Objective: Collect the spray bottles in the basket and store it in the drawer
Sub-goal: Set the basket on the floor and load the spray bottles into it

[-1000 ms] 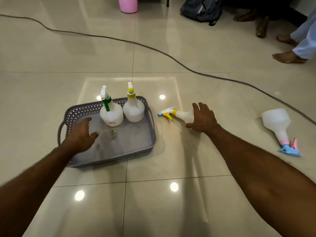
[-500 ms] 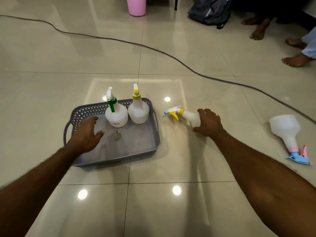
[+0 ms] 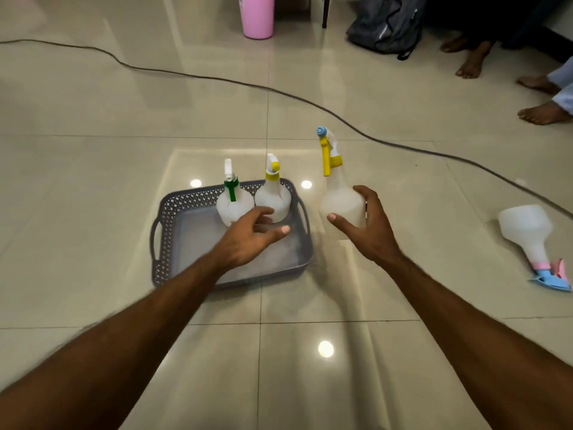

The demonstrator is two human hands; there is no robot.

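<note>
A grey perforated basket (image 3: pixel 167 225) lies on the tiled floor. Two white spray bottles stand at its far side: one with a green trigger (image 3: pixel 231 197), one with a yellow collar (image 3: pixel 273 193). My right hand (image 3: pixel 369 231) grips a third white bottle with a yellow trigger and blue nozzle (image 3: pixel 336 197), held upright just right of the basket. My left hand (image 3: pixel 251 237) hovers over the basket's middle, fingers spread, holding nothing. A fourth bottle with a pink and blue head (image 3: pixel 530 237) lies on its side on the floor at the right.
A dark cable (image 3: pixel 310 100) crosses the floor behind the basket. A pink container (image 3: pixel 257 17) and a grey backpack (image 3: pixel 384 26) stand at the back. Bare feet of other people (image 3: pixel 539 113) are at the far right.
My right hand closed on the yellow-trigger bottle lying on the floor and lifted it upright beside the basket. My left hand moved from the basket's left part toward its middle.
</note>
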